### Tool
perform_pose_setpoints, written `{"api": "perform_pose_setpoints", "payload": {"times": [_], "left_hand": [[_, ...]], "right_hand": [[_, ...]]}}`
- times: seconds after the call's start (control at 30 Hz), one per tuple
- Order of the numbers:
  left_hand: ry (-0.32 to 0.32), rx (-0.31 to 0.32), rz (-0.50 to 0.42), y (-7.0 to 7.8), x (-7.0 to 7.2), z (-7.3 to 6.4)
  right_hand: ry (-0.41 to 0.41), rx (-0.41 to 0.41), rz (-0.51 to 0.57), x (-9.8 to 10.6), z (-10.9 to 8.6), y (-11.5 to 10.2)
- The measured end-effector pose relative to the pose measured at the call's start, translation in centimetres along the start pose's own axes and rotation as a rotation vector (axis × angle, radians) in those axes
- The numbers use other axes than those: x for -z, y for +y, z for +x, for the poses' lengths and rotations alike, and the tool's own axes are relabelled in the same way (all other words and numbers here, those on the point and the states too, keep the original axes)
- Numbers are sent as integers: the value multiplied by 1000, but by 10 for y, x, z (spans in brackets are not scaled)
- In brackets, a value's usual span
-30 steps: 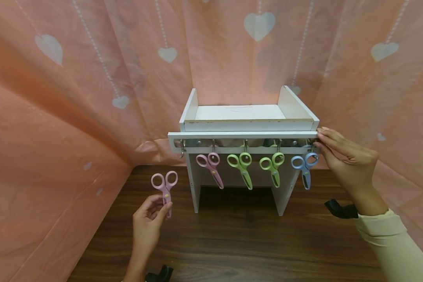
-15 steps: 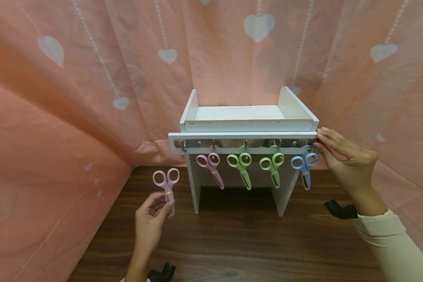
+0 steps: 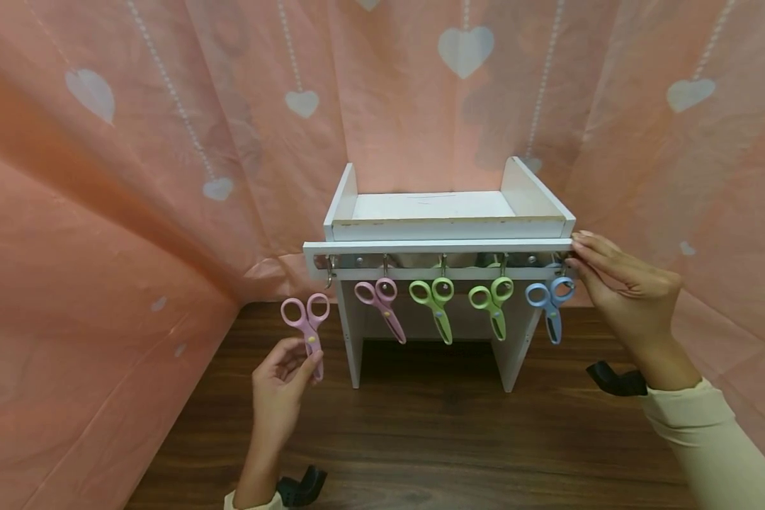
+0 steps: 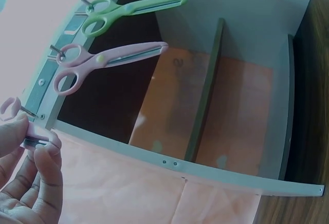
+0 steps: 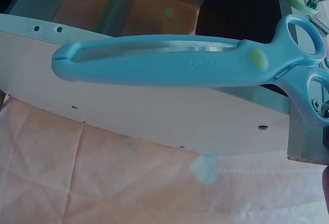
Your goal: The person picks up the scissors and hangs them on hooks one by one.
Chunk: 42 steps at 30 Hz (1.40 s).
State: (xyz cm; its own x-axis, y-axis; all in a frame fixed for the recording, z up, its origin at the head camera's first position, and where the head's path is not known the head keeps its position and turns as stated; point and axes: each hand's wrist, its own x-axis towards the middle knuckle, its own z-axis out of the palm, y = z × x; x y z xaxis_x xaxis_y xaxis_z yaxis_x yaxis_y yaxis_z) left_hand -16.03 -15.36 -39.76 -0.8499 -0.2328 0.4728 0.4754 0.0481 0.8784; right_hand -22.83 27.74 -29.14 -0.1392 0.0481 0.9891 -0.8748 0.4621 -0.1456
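In the head view my left hand (image 3: pixel 279 397) pinches pink scissors (image 3: pixel 312 338) by the blade end, handle loops pointing up. The loops are just left of and below the bare leftmost hook (image 3: pixel 329 273) on a white hook rail (image 3: pixel 414 246). My right hand (image 3: pixel 637 294) grips the rail's right end with thumb and fingertips. Beside it hang blue scissors (image 3: pixel 553 319), seen large in the right wrist view. Another pair of pink scissors (image 4: pixel 100 60) and two green scissors (image 3: pixel 440 319) hang from the hooks between. Only a sliver of the right hand shows in the right wrist view.
A white shelf unit (image 3: pixel 528 191) with raised sides stands behind the rail on a dark wooden table (image 3: pixel 408 439). Pink cloth (image 3: pixel 229 85) with white hearts surrounds it at the back and sides.
My left hand has moved up and slightly right with the pink scissors, bringing their loops closer to the leftmost hook. The right hand has stayed at the rail's end.
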Motion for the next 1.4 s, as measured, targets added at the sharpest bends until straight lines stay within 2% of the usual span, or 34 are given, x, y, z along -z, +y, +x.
{"api": "perform_pose_setpoints", "payload": {"times": [0.23,0.87,1.4], "left_hand": [[1,-10,-25,-1,-3,5],[-7,37,-49,-5,-6,12],[-16,23,-73,-9,-14,17]], "right_hand": [[4,-4,-3,0,1,-1],[8,-6,6,0,-2,4],[-2,1,0,2,-1,3]]}}
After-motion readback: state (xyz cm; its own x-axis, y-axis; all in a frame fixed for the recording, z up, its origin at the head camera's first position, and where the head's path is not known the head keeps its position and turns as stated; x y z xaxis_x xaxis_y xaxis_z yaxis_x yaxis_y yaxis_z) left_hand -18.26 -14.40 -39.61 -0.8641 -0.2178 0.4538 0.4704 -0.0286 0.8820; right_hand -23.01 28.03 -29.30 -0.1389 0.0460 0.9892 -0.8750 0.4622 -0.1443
